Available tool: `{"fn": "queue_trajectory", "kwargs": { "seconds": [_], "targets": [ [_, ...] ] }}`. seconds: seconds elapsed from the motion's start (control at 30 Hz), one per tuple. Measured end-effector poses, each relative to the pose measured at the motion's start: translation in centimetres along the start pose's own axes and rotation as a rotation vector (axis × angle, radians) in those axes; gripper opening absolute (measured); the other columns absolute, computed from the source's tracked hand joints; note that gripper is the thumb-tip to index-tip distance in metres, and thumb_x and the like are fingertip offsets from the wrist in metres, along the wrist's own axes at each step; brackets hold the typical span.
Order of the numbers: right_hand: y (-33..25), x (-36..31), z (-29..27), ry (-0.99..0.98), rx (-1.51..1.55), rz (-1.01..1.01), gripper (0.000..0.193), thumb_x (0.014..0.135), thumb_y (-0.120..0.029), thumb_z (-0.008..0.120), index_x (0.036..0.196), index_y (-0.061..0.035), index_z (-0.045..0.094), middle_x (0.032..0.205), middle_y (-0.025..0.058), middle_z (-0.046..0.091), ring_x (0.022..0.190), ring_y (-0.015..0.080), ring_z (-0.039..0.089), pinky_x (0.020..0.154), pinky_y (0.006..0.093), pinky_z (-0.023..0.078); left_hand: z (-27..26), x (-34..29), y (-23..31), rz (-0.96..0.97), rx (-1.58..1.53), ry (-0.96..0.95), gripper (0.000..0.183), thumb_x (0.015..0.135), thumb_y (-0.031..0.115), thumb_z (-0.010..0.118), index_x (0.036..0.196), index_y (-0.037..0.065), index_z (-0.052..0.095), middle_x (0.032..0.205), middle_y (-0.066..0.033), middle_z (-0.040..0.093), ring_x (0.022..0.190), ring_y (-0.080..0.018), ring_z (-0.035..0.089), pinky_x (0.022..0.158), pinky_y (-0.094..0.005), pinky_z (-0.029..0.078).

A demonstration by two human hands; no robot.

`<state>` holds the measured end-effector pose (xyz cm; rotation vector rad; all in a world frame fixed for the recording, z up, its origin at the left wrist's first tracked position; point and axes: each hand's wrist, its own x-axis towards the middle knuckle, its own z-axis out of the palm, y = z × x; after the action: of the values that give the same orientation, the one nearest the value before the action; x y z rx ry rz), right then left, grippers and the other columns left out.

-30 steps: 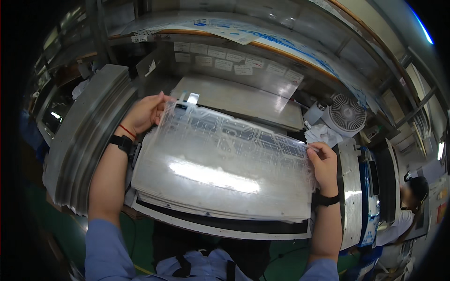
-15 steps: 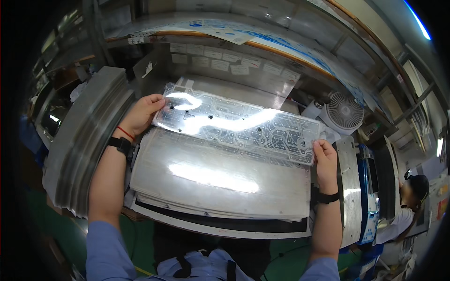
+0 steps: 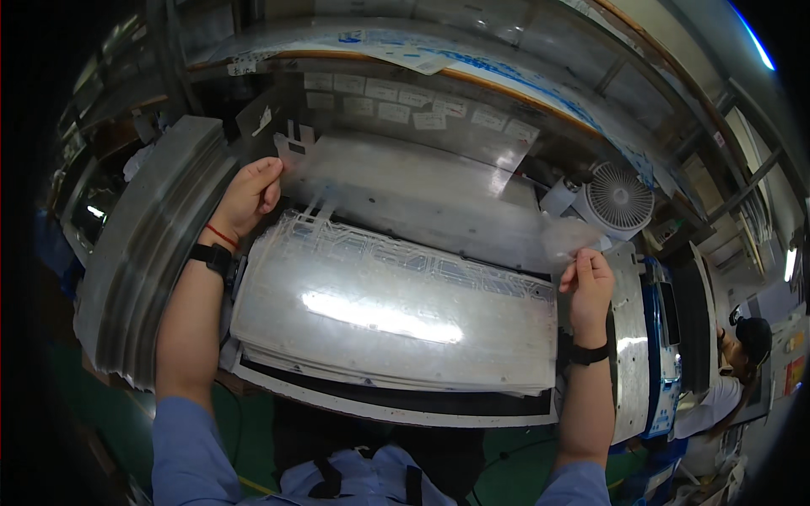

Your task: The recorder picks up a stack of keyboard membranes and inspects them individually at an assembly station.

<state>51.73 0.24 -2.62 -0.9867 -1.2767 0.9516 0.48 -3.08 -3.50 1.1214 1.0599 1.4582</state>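
A clear plastic film sheet [image 3: 405,190] with faint dark dots stretches between my hands above the back part of the work surface. My left hand [image 3: 251,196] is closed in a pinch at its left end, beside a tab with a dark rectangular window [image 3: 296,147]. At its right end, my right hand [image 3: 589,282] pinches a cloudy, blurred corner. Nearer to me lies a stack of shiny flat plates [image 3: 380,337]. Pale circuit-like lines [image 3: 422,264] show along the stack's far edge; whether they are printed or reflected, I cannot tell.
Tall stacked grey sheets [image 3: 152,253] stand at the left. A round white fan [image 3: 620,198] is at the back right, with a metal plate [image 3: 629,346] and a blue-framed device [image 3: 664,354] nearer. A shelf edge [image 3: 472,78] crosses above. Another person [image 3: 742,354] is at far right.
The film has tilted and moved back a little, losing its bright glare and uncovering the far part of the plate stack. My left hand has risen slightly; my right has barely moved.
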Motion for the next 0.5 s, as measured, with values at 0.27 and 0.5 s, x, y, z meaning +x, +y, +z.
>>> {"fn": "queue_trajectory", "kwargs": {
  "seconds": [0.27, 0.5],
  "targets": [
    [-0.04, -0.09, -0.76, -0.054, -0.058, -0.031, 0.019, 0.096, -0.017, 0.054, 0.090, -0.0002, 0.061, 0.056, -0.0036, 0.047, 0.046, 0.0038, 0.039, 0.044, 0.0183, 0.031, -0.06, 0.15, 0.24, 0.034, 0.023, 0.003, 0.023, 0.098, 0.023, 0.050, 0.094, 0.003, 0.059, 0.055, 0.0061, 0.043, 0.046, -0.0021, 0.037, 0.046, -0.0169, 0.030],
    [-0.25, 0.10, -0.36, -0.081, -0.094, 0.010, 0.024, 0.097, -0.021, 0.052, 0.081, -0.0043, 0.058, 0.056, -0.0050, 0.043, 0.046, 0.0031, 0.036, 0.044, 0.0183, 0.029, -0.18, 0.35, -0.05, -0.023, 0.101, 0.007, 0.021, 0.097, 0.022, 0.052, 0.099, 0.003, 0.060, 0.058, 0.0072, 0.044, 0.049, -0.0016, 0.036, 0.046, -0.0165, 0.030]
  ]
}}
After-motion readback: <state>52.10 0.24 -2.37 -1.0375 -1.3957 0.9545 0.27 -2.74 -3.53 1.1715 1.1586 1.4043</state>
